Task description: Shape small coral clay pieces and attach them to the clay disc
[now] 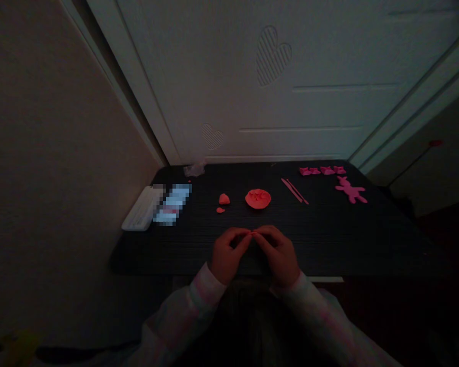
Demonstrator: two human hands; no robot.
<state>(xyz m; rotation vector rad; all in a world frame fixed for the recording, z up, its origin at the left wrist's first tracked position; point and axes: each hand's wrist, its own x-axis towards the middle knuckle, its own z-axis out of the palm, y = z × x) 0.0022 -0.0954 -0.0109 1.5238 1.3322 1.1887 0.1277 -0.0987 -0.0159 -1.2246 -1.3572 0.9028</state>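
Over the front of the dark table (199,255), my left hand (227,255) and my right hand (281,255) meet at the fingertips. Both pinch a tiny reddish piece of clay (253,233), mostly hidden by the fingers. Just beyond them stands a shallow orange-red clay bowl (257,206) with small clay bits (260,194) inside. To its left lie a rounded clay lump (224,199) and a smaller flattened clay piece (220,210). Two thin pink modelling tools (294,191) rest side by side to the right of the bowl.
A pink bear-shaped figure (351,190) lies at the right, below a row of several pink bow-like pieces (322,171). A white case (143,208) and a blurred-out bright item (173,205) sit at the left. Crumpled clear plastic (195,169) lies near the white panel (222,102) behind.
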